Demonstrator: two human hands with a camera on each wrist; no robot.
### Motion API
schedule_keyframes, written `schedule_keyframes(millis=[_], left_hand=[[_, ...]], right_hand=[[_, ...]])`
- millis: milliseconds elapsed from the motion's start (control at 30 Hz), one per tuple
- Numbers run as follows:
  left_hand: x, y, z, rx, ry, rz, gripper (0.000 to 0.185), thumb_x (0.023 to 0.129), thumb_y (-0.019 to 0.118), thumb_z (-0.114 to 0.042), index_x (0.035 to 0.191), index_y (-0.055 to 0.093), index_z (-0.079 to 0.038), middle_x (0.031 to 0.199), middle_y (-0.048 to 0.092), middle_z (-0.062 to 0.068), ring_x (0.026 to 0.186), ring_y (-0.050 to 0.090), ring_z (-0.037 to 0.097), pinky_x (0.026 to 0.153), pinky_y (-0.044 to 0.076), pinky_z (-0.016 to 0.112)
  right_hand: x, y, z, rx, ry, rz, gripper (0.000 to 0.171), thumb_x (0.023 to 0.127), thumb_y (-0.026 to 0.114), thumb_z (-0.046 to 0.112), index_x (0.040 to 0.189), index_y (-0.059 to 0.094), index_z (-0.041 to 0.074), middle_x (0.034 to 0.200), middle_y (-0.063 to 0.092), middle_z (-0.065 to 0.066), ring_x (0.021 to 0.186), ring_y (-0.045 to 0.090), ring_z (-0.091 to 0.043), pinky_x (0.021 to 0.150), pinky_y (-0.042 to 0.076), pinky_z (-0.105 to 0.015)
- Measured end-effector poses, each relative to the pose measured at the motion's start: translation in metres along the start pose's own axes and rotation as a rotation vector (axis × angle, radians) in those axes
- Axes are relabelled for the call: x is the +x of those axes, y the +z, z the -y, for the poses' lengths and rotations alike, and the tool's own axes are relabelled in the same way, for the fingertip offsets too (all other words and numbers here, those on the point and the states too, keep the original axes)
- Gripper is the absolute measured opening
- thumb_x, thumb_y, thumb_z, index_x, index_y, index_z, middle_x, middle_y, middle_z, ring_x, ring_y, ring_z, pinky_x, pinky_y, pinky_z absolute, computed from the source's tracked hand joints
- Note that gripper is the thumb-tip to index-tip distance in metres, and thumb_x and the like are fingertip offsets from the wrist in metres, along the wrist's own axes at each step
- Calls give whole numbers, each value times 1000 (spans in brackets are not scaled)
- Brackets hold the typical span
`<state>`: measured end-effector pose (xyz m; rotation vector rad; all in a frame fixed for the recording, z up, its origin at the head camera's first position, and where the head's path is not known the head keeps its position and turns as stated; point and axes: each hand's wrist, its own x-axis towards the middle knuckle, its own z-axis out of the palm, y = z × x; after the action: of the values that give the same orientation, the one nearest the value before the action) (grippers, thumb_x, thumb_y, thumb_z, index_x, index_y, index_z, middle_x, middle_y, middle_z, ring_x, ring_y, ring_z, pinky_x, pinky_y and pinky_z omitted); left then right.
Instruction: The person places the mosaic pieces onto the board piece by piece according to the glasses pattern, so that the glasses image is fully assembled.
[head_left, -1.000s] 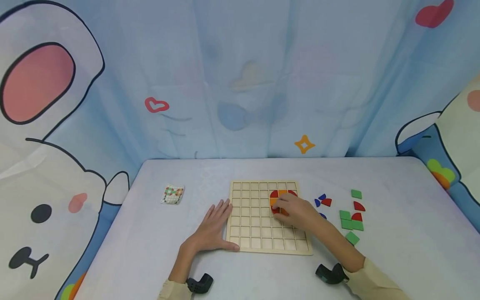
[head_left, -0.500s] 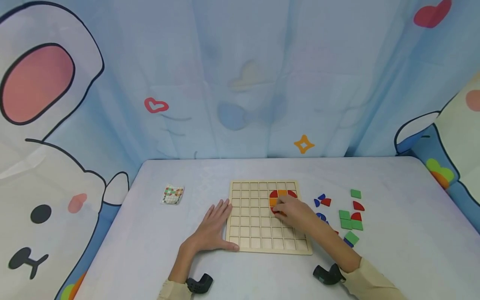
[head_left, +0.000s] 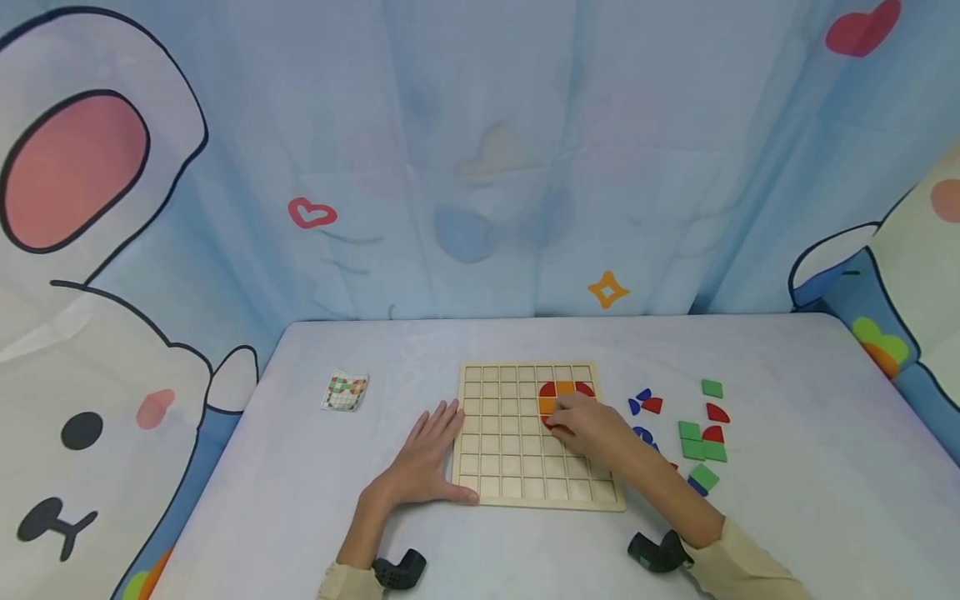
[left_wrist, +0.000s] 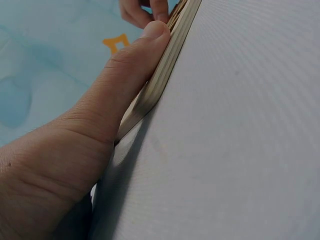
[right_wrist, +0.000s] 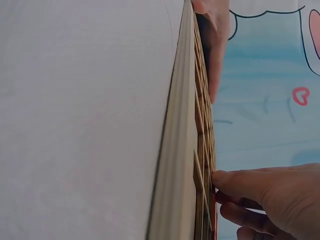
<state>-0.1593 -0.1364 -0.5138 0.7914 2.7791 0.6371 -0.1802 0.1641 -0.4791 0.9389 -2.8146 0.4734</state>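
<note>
Two curled right hand (head_left: 592, 429) fingers (right_wrist: 235, 181) pinching a red tile (head_left: 550, 422) onto the wooden grid board (head_left: 510, 467).

Left hand (head_left: 427, 454) flat, palm down, fingers straight and together, thumb stretched sideways. Right hand (head_left: 592, 427) reaching forward, palm down, fingers bent, fingertips (right_wrist: 222, 181) pressing downward. Both forearms extended, pale sleeves at wrists.
</note>
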Motion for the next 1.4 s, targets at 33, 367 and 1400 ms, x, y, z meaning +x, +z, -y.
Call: schedule_keyframes(millis=[33,367,1400], left_hand=[[0,0,0,3,1,-1,123,68,72,-68,157,12,-8,166,5,8,154,2,27,124,6,52],[-1,-1,-2,-6,2,-13,122,68,73,-67,156,13,-7,165,6,9,154,4,28,124,7,53],[0,-2,0,-11,18,0,122,70,72,-67,156,10,-7,166,3,9,154,1,27,124,5,53]], right_hand=[[0,0,0,-4,-3,3,14,81,78,15,95,78,11,84,61,4,73,49,-7,61,47,-16],[-3,-21,-21,23,113,43,23,86,74,24,106,73,14,97,62,0,84,56,-13,72,56,-28],[-22,-49,-97,-14,524,198,8,86,72,14,82,70,7,73,62,-5,68,52,-19,61,52,-35]])
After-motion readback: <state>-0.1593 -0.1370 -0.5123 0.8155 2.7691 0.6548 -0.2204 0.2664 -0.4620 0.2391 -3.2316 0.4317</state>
